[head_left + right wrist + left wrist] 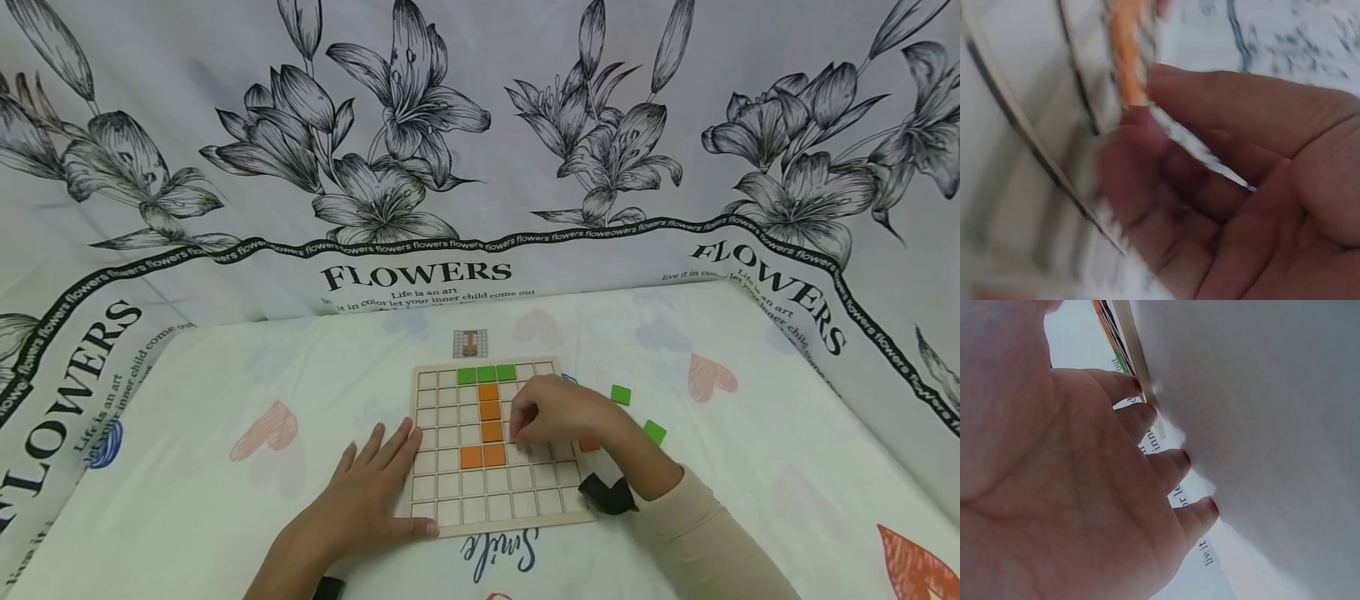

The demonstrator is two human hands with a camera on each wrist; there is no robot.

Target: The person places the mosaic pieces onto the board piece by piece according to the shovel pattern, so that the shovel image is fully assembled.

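A wooden grid board (455,510) lies on the cloth in the head view. Green square tiles (486,374) fill part of its top row, and orange square tiles (489,409) form a column with one more beside its foot. My left hand (367,492) rests at the board's left edge, fingers spread and thumb at the lower corner. The right hand (558,410) hovers close over the cells right of the orange column. Its thumb and index fingertips (1141,122) come close together, with orange showing at them; I cannot tell if they pinch a tile.
Loose green tiles (620,394) and an orange tile (590,444) lie right of the board, partly behind the right forearm. A small pattern card (470,343) sits beyond the top edge. A black strap (609,495) is by the right wrist. Flower-printed cloth (420,275) rises behind.
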